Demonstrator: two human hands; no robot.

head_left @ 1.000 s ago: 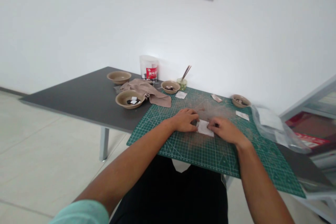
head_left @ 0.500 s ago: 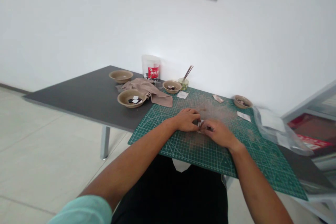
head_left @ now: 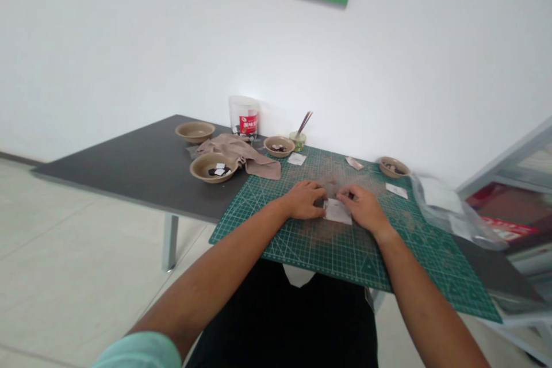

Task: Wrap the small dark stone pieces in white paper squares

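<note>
A small white sheet of paper [head_left: 338,212] lies on the green cutting mat [head_left: 319,250], between my hands. My left hand [head_left: 304,200] is curled at the sheet's left edge, with thumb and fingertips closed on that edge. At the upper right of the sheet, my right hand [head_left: 363,207] has its thumb and fingers pinched together. Whatever small thing those right fingertips hold is too small to make out. Brown dust covers the mat around both hands.
Brown bowls stand about: one empty-looking [head_left: 195,131], one with black and white pieces [head_left: 199,174], others with dark bits [head_left: 271,141], [head_left: 388,171]. A brown cloth [head_left: 241,152], clear tub [head_left: 244,113], jar of sticks [head_left: 298,141] and plastic bag [head_left: 459,213] lie near.
The white sheet, mostly covered by my hands before, now lies flat in sight. My right hand has moved slightly right and up, away from my left. The view has shifted slightly.
</note>
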